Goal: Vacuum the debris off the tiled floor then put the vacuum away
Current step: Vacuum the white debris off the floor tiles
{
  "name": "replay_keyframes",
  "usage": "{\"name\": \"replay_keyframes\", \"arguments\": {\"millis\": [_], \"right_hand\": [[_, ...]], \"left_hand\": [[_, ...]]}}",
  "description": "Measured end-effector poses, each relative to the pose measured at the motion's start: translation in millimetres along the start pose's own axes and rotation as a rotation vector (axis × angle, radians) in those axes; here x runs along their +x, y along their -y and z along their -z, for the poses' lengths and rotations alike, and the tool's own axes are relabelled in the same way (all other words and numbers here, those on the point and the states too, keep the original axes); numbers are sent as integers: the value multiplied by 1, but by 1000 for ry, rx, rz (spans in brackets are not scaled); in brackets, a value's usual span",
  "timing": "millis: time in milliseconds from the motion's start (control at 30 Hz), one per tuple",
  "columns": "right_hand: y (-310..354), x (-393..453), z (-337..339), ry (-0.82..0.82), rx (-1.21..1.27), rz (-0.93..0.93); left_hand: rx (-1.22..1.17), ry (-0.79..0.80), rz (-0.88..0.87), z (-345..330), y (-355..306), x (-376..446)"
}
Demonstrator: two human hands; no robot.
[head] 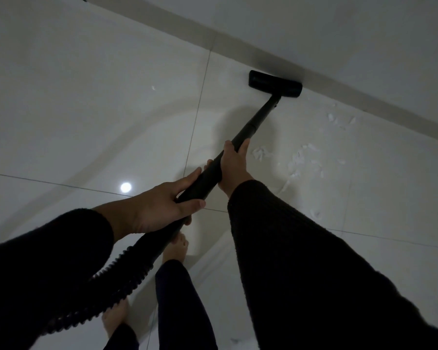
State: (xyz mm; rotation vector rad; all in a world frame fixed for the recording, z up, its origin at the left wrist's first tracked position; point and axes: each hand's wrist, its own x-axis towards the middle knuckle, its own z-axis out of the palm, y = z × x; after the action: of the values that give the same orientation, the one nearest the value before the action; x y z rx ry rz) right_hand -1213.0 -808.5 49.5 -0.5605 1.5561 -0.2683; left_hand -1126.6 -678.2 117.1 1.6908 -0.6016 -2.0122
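I hold a black vacuum wand with both hands. My left hand grips its lower end, just above where the ribbed black hose joins. Higher up the tube, my right hand is wrapped around it. The black floor head rests on the pale tiled floor, against the skirting of the wall. White scraps of debris lie scattered on the tiles to the right of the wand and of the floor head.
A white wall with a grey skirting strip runs diagonally across the top right. My bare feet stand on the tiles below my hands. A ceiling light reflects off the glossy floor at the left.
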Motion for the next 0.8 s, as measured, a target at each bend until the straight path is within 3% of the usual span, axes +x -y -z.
{"name": "replay_keyframes", "arguments": {"millis": [367,533,800], "right_hand": [[-13,-15,28,-30,-3,-10],[-42,-41,35,-54,25,-29],[-108,-90,47,-68,38,-41]], "left_hand": [[49,27,-15,-25,6,-5],[140,23,-47,-36,28,-28],[46,85,-70,-66,80,-83]]}}
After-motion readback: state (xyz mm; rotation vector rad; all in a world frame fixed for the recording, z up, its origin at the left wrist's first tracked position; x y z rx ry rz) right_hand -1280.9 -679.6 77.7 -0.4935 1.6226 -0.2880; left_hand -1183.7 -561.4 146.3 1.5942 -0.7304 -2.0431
